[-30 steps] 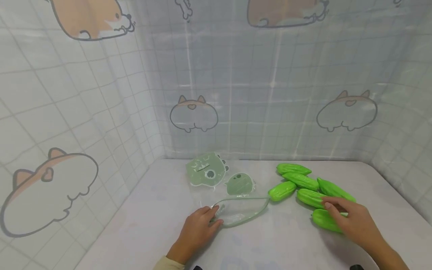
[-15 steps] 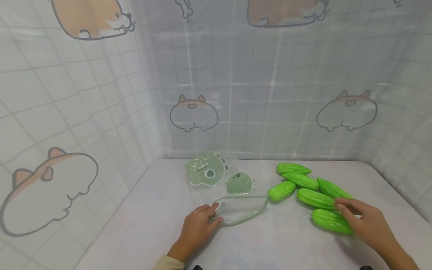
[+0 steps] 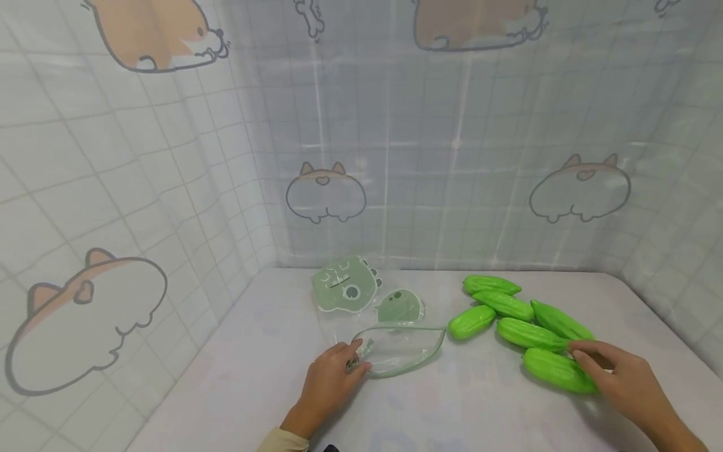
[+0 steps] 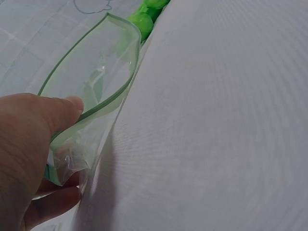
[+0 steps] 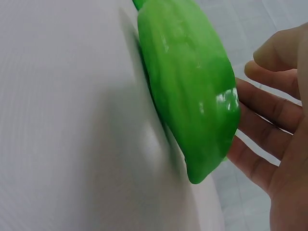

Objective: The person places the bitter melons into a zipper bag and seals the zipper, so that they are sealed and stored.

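At the left corner of a clear bag on a white table: left hand, fingers pinching its mouth. By the nearest green gourd: right hand, fingers loosely bent, gripping nothing. Beyond: five gourds, one beside the bag. Both hands angled inward.

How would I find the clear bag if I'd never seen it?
On the pale table, left of the green vegetables, is a person's left hand. It grips the clear bag. Unlike the vegetables, the bag is see-through, with an open, green-rimmed mouth.
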Tool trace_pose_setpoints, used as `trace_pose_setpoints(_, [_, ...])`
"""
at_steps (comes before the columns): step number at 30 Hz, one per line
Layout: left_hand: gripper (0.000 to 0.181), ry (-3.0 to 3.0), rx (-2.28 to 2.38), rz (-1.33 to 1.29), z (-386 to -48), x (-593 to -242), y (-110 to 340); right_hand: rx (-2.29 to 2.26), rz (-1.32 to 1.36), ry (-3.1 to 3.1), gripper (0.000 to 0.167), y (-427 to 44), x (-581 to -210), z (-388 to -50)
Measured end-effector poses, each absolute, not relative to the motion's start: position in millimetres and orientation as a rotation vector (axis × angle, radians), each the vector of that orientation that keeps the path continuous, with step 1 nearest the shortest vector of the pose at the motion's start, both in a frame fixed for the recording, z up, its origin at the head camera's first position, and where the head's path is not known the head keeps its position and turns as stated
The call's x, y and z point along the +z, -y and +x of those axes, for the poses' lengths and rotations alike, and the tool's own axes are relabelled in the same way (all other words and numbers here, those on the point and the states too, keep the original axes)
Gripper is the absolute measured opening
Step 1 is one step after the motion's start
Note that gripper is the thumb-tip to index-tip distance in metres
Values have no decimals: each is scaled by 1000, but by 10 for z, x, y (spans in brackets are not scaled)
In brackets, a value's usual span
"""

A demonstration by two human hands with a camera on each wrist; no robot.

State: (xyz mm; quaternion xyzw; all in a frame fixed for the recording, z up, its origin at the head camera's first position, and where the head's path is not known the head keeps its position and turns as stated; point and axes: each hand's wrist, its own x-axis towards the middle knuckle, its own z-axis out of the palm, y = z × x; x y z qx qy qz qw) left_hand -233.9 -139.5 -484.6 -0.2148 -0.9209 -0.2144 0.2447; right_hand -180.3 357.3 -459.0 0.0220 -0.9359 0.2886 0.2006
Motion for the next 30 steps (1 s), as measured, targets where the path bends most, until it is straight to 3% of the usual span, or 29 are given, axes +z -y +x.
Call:
trace_pose_setpoints(6, [46, 2488, -558, -587, -2330, -4838, 1392, 796, 76, 2647, 21, -3610, -4613, -1822])
trace_pose_setpoints(21, [47, 2511, -590, -633, -2322, -4816, 1363, 890, 61, 2861, 46, -3668, -4667, -1822])
trace_pose_setpoints(30, [50, 2541, -568, -656, -2310, -4831, 1355, 884, 121, 2871, 43, -3677, -4675, -1815])
